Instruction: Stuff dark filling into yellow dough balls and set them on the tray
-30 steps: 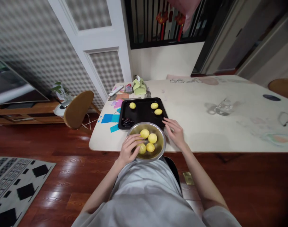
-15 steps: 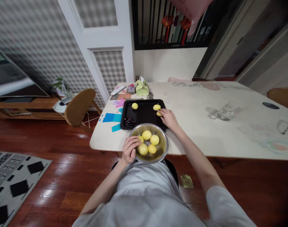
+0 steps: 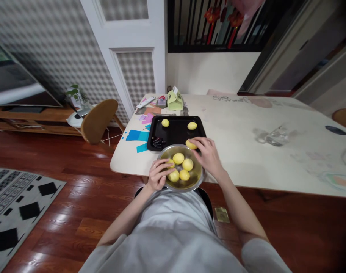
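A lemon is pinched in the fingers of my right hand, above the tray's near right corner and the bowl's far rim. My left hand grips the left side of a metal bowl, its fingers reaching over the rim and touching a lemon inside. Several more lemons lie in the bowl, among them one at the right. Beyond it, the black tray holds two lemons apart, one at its far left and one at its far right.
Small dark objects lie in the tray's near left corner. Behind it on the white table stand a green tissue box and a white remote. A clear glass is off to the right. A wooden chair stands left.
My right hand has lifted a lemon from the tray's right side and brought it nearer, toward the bowl. My left hand stays at the bowl's left side. The view has shifted slightly.
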`<state>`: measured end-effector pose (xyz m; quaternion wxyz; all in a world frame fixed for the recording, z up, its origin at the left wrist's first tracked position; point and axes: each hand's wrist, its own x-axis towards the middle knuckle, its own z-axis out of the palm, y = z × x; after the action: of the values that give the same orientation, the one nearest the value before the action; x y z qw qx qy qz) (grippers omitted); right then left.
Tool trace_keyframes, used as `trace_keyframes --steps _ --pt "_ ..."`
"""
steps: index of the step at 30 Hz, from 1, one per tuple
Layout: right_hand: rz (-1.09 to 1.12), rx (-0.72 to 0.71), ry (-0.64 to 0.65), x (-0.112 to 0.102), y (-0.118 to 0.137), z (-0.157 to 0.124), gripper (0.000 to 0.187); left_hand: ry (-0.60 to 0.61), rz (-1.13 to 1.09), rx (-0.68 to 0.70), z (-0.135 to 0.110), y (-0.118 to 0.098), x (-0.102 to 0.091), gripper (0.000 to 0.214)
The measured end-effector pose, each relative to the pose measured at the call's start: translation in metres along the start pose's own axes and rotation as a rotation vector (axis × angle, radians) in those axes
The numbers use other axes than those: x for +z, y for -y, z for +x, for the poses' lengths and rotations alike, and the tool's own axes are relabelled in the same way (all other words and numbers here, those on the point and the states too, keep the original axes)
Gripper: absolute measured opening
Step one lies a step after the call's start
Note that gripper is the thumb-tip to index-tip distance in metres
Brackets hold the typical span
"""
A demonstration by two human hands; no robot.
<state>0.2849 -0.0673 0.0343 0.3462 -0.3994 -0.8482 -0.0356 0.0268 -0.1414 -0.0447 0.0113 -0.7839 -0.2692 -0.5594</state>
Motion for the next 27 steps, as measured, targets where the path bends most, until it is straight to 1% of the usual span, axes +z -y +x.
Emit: trace_keyframes --steps 2,4,6,8,13,19,27 --pt "0.070 -0.051 0.049 -0.008 0.021 -0.013 0.034 0.006 0.003 -0.004 0.000 0.000 0.000 0.049" --pt "0.124 -0.096 0.133 -0.012 0.035 -0.023 0.035 0.010 0.009 -0.004 0.001 -0.001 0.000 0.049" --pt "0.155 -0.128 0.209 -0.013 0.042 -0.029 0.037 0.005 0.009 -0.002 0.002 -0.001 -0.001 0.047" --pt "0.174 -0.148 0.250 -0.012 0.044 -0.033 0.039 -0.003 0.004 0.000 0.003 -0.002 -0.001 0.046" --pt "0.213 -0.119 0.236 -0.007 0.047 -0.035 0.042 0.005 0.001 -0.011 0.003 -0.003 -0.002 0.045" --pt "0.209 -0.096 0.221 -0.006 0.053 -0.041 0.037 0.002 -0.018 -0.037 0.002 -0.004 -0.002 0.042" --pt "0.165 -0.084 0.211 -0.004 0.061 -0.049 0.040 0.019 0.007 -0.012 0.001 -0.004 -0.003 0.044"
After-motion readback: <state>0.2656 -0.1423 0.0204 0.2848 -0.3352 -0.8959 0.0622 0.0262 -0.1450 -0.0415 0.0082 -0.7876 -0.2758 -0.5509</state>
